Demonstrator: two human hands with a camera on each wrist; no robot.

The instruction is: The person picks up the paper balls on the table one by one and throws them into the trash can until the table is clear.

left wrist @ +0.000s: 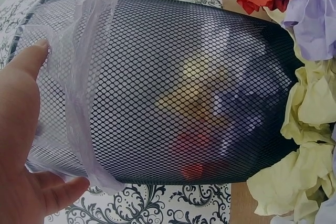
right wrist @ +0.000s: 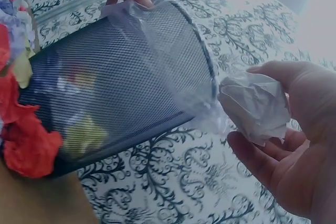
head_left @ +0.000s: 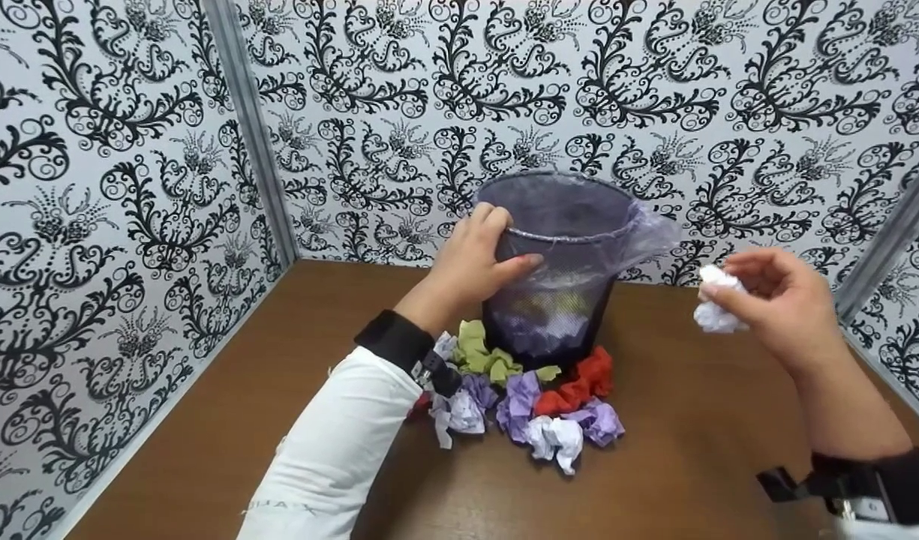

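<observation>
A black mesh wastebasket [head_left: 557, 270] lined with a clear plastic bag stands at the back of the brown table; coloured paper shows through its mesh [left wrist: 189, 108]. My left hand [head_left: 474, 259] grips the basket's rim on its left side, thumb against the mesh. My right hand [head_left: 774, 300] hovers to the right of the basket and pinches a crumpled white paper ball [head_left: 718, 300], seen close beside the bag's edge in the right wrist view [right wrist: 254, 106]. Several crumpled paper balls [head_left: 534, 397], green, red, purple and white, lie in front of the basket.
Patterned black-and-white walls [head_left: 129, 187] close in the table [head_left: 692, 465] on the left, back and right. Bare brown tabletop lies to the left and right of the paper pile.
</observation>
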